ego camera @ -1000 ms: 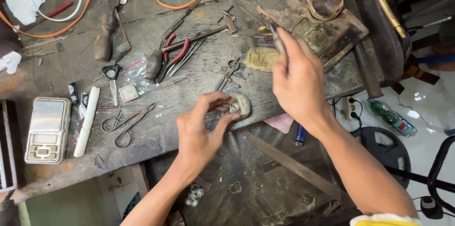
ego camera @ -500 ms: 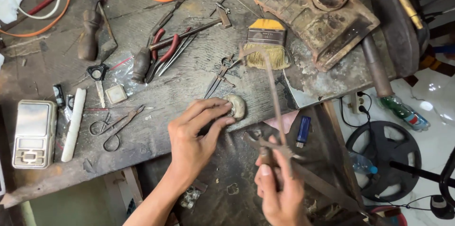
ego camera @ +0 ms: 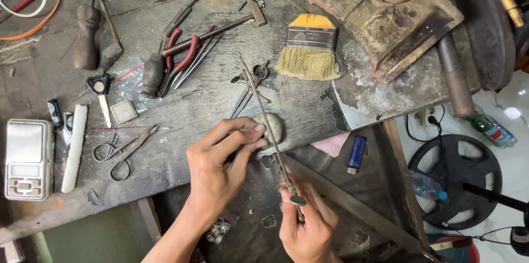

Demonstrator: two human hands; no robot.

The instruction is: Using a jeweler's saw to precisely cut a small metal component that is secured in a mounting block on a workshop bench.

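My left hand pinches a small piece against a worn wooden bench peg at the front edge of the workbench; the piece itself is hidden by my fingers. My right hand grips the handle end of a long thin metal file. The file slants up and to the left, crossing over the peg beside my left fingertips.
On the bench lie a yellow-handled brush, red-handled pliers, a hammer, scissors, tweezers and a small digital scale. A rusty metal block sits at the back right. A blue lighter rests below the bench edge.
My right hand has come down from the brush area at the back of the bench to below the bench edge, bringing the file, which now lies across the peg. My left hand stays at the peg.
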